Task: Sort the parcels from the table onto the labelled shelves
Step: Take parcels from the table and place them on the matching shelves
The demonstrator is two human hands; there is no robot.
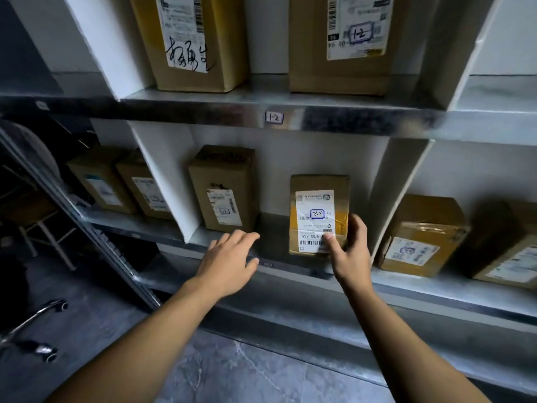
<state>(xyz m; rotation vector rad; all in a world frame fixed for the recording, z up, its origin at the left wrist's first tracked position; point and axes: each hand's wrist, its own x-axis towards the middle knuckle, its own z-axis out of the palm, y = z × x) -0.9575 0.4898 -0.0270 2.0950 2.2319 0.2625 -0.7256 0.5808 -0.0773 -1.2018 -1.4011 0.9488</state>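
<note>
A small brown cardboard parcel point(318, 210) with a white shipping label stands upright on the lower metal shelf point(290, 274), in the middle compartment. My right hand point(350, 251) grips its lower right corner, thumb on the label and fingers round its right side. My left hand point(229, 261) hovers flat and open to the parcel's left, holding nothing, fingers spread above the shelf's front edge. A second parcel point(225, 189) stands further left in the same compartment. The upper shelf edge carries a small tag reading 1-2 point(274, 117).
White dividers point(168, 181) split the shelves into compartments. Two tall boxes point(189, 42) stand on the upper shelf. More parcels sit in the left compartment point(101, 181) and the right one point(421, 237). A chair base point(37, 315) stands on the grey floor at lower left.
</note>
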